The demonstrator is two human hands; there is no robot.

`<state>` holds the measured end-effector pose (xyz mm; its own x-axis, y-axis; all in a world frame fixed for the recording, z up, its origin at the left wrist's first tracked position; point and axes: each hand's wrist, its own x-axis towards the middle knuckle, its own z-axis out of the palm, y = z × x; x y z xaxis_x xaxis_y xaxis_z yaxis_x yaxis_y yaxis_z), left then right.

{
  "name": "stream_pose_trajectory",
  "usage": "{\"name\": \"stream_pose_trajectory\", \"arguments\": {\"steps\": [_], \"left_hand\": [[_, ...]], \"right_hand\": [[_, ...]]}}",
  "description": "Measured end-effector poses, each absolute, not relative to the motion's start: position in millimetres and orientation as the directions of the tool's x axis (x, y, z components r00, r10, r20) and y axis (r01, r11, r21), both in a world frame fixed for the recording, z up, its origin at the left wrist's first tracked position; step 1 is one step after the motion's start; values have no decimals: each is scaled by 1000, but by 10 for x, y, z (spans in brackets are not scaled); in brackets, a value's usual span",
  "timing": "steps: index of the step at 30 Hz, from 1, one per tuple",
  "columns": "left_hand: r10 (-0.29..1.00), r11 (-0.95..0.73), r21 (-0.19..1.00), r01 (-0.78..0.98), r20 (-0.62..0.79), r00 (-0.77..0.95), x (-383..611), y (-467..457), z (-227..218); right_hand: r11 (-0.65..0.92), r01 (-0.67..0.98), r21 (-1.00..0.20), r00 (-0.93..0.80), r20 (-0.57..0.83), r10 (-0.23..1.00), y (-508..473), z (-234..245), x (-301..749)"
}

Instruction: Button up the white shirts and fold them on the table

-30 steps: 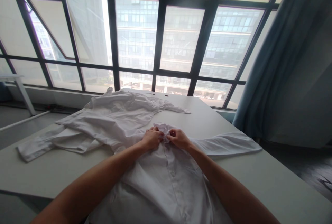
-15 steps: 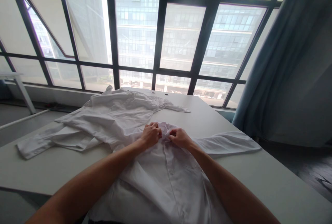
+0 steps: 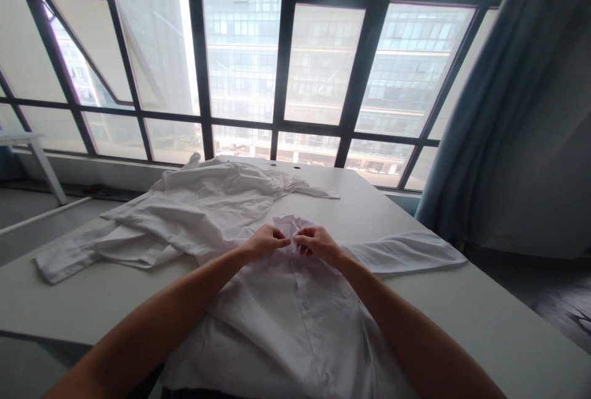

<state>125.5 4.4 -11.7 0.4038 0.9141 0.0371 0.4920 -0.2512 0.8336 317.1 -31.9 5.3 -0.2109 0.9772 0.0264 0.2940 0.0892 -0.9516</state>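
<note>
A white button-up shirt (image 3: pixel 277 319) lies front side up on the table, its hem toward me and its collar (image 3: pixel 289 221) at the far end. One sleeve (image 3: pixel 406 252) stretches out to the right. At the left side of the collar opening, my left hand (image 3: pixel 268 240) is closed, thumb and forefinger pinching the shirt. Close beside it, my right hand (image 3: pixel 317 242) pinches the other edge of the placket just below the collar. The fingertips almost meet; whether a button is between them is too small to tell.
A second white shirt (image 3: pixel 198 202) lies crumpled on the white table (image 3: pixel 489 306), behind and to the left. Large windows (image 3: pixel 244 54) stand beyond the table. A blue curtain (image 3: pixel 466 122) hangs at the right, and another table's leg (image 3: pixel 48 171) shows at the left.
My left hand has turned and lowered slightly, its thumb now showing at the placket. My right hand has shifted a little left and up, and more of the collar shows.
</note>
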Motion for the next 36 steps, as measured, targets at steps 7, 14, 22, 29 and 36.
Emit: {"name": "stream_pose_trajectory", "arguments": {"steps": [7,14,22,29,36], "left_hand": [[916,-73,946,315,-61,396,1268,18,-83],[898,-125,949,289,-16,440,1248,-47,-71],[902,-265,862,433,63,428,1300,-66,-117],[892,-318,821,475,90,443,1305,-85,-106],[891,-319,825,466,94,444,1298,-76,-121]], "right_hand": [[183,384,-905,-257,86,962,-290,-65,3142],[208,466,-860,-247,99,964,-252,-87,3159],[230,423,-876,-239,137,961,-307,1,3183],[189,452,-872,-223,94,970,-263,-112,3146],[196,460,-866,-223,101,970,-264,-111,3158]]}}
